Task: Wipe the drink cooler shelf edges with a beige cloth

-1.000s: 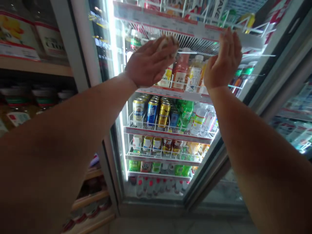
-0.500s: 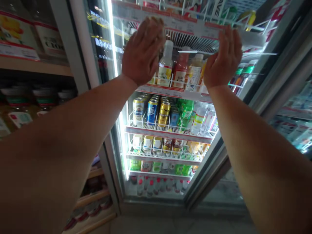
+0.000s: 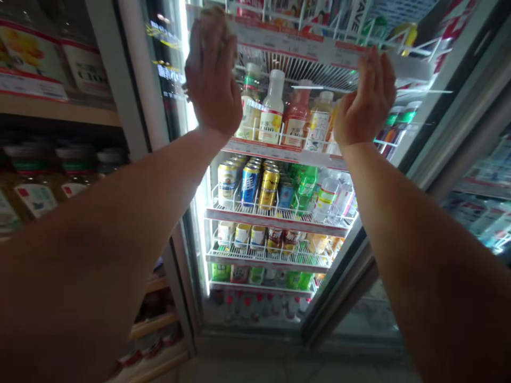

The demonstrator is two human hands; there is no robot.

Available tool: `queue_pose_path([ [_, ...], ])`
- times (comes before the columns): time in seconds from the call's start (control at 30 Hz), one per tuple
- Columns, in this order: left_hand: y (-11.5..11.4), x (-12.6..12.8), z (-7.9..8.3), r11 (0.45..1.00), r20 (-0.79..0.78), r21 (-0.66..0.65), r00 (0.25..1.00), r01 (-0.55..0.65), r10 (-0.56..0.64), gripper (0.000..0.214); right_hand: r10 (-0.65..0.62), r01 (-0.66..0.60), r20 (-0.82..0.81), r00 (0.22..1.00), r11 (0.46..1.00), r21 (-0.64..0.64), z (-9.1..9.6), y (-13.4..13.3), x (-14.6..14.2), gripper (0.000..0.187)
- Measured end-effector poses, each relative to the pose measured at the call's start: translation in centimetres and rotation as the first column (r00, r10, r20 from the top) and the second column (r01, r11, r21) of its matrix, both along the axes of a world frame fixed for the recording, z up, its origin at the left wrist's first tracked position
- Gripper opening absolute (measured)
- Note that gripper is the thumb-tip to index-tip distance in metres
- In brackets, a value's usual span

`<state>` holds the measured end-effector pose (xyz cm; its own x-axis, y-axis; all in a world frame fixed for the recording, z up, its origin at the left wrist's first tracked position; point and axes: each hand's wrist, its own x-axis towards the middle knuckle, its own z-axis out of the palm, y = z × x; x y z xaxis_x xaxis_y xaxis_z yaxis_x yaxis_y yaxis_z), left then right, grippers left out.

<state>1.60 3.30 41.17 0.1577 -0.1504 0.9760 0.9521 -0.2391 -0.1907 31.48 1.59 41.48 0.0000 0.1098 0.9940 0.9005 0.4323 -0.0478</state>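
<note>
Both forearms extend from the near edge, left and right, toward a glass door [image 3: 338, 279]. The left hand [image 3: 213, 85] is positioned at the upper left of the door. Its fingers point upward and lie close together; the tips are blurred. A pale item [image 3: 215, 17], possibly a cloth, is located at these fingertips; whether the fingers grip it or only press on it cannot be determined. The right hand [image 3: 365, 101] is positioned at the upper right, palm toward the door, fingers extended and held together, thumb slightly apart.

To the left of the door, a shelf unit [image 3: 59, 109] carries dark-bodied bottles [image 3: 34, 181].

Beyond the glass, an upper shelf rail [image 3: 295, 42] spans the cabinet between the hands. Below it, a pale bottle [image 3: 273, 101] stands left of a pink bottle [image 3: 296, 119]. The next shelf down carries, left to right, a white can [image 3: 227, 183], a blue can [image 3: 249, 185], a gold can [image 3: 269, 187] and green bottles [image 3: 306, 181]. Smaller cans [image 3: 257, 235] occupy the shelf beneath.
</note>
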Motion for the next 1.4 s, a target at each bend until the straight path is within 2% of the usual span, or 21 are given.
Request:
queue_pose_path([
  [0.03,0.0,0.0,0.0,1.0,-0.058,-0.001,0.998,-0.003,0.003,0.06,0.0,0.0,0.002,1.0,1.0,0.002,0.0,0.0,0.0,0.06],
  [0.07,-0.1,0.0,-0.1,1.0,-0.192,-0.022,0.981,-0.004,0.0,0.059,0.0,0.0,0.003,1.0,1.0,0.003,0.0,0.1,0.0,0.061],
  [0.13,-0.8,0.4,-0.3,0.994,-0.469,-0.104,0.883,-0.018,-0.033,0.055,0.002,-0.002,0.003,1.0,1.0,0.002,0.0,0.1,0.1,0.062],
  [0.17,-1.2,0.6,-0.5,0.99,-0.544,-0.14,0.838,-0.027,-0.054,0.053,0.004,-0.004,0.005,1.0,1.0,-0.003,0.0,0.1,0.1,0.062],
  [0.2,-1.5,0.8,-0.6,0.986,-0.559,-0.163,0.827,-0.034,-0.064,0.051,0.003,-0.003,0.005,1.0,1.0,-0.006,0.0,0.2,0.1,0.063],
  [0.27,-2.0,1.0,-0.7,0.987,-0.426,-0.158,0.904,-0.023,-0.047,0.051,-0.009,0.009,0.005,1.0,1.0,-0.012,0.0,0.2,0.1,0.063],
  [0.33,-2.2,1.0,-0.7,0.993,-0.2,-0.116,0.98,0.002,-0.026,0.052,-0.003,0.003,0.005,1.0,1.0,-0.022,0.0,0.2,0.1,0.063],
  [0.4,-2.1,1.0,-0.6,0.996,-0.08,-0.087,0.996,0.025,-0.032,0.052,0.022,-0.022,0.006,1.0,0.999,-0.027,-0.1,0.1,0.1,0.062],
  [0.47,-2.1,1.0,-0.6,0.994,-0.185,-0.108,0.981,0.033,-0.053,0.05,0.029,-0.029,0.007,1.0,1.0,-0.01,-0.1,0.1,0.0,0.062],
  [0.57,-2.3,1.1,-0.8,0.989,-0.426,-0.149,0.902,0.007,-0.07,0.049,-0.009,0.008,0.017,1.0,0.999,0.036,-0.1,0.1,0.0,0.062],
  [0.63,-2.3,1.2,-0.9,0.993,-0.397,-0.118,0.917,-0.01,-0.038,0.05,-0.034,0.033,0.021,0.999,0.998,0.047,-0.1,0.1,-0.1,0.062],
  [0.73,-2.2,1.1,-1.0,0.998,-0.115,-0.059,0.993,-0.007,0.0,0.053,-0.046,0.045,0.009,0.999,0.998,0.045,-0.1,0.1,-0.1,0.061],
  [0.8,-2.1,1.1,-0.9,0.998,-0.03,-0.064,1.0,-0.003,0.001,0.054,-0.03,0.03,0.001,1.0,0.999,0.031,-0.1,0.0,-0.1,0.06],
  [0.83,-2.0,1.1,-0.9,0.997,-0.07,-0.075,0.998,0.001,-0.006,0.055,-0.021,0.021,-0.005,1.0,1.0,0.023,-0.1,0.0,-0.1,0.06],
  [0.93,-2.1,1.1,-1.0,0.991,-0.334,-0.131,0.942,-0.019,-0.026,0.057,0.008,-0.008,0.015,1.0,1.0,0.013,-0.1,-0.2,-0.1,0.061],
  [1.0,-2.0,1.0,-1.0,0.991,-0.374,-0.128,0.927,-0.037,-0.014,0.054,0.021,-0.022,0.027,0.999,1.0,0.006,-0.2,-0.4,-0.1,0.062],
  [1.13,-1.4,0.8,-0.7,0.999,-0.02,-0.052,1.0,0.006,-0.007,0.057,0.021,-0.02,0.015,1.0,1.0,-0.012,-0.2,-0.5,-0.1,0.062],
  [1.2,-1.1,0.6,-0.6,0.998,0.052,-0.047,0.998,0.048,-0.045,0.057,-0.001,0.001,0.009,1.0,1.0,0.005,-0.2,-0.5,-0.2,0.062],
  [1.27,-1.2,0.7,-0.7,0.994,-0.106,-0.086,0.991,0.071,-0.08,0.057,-0.012,0.012,0.003,1.0,1.0,0.015,-0.2,-0.4,-0.2,0.061],
  [1.33,-1.6,0.8,-0.9,0.989,-0.332,-0.137,0.939,0.048,-0.092,0.058,-0.006,0.006,0.005,1.0,1.0,-0.005,-0.2,-0.3,-0.2,0.061],
  [1.4,-1.8,0.9,-1.0,0.987,-0.403,-0.155,0.911,0.031,-0.092,0.055,-0.009,0.009,0.006,1.0,1.0,-0.027,-0.1,-0.4,-0.2,0.062],
])
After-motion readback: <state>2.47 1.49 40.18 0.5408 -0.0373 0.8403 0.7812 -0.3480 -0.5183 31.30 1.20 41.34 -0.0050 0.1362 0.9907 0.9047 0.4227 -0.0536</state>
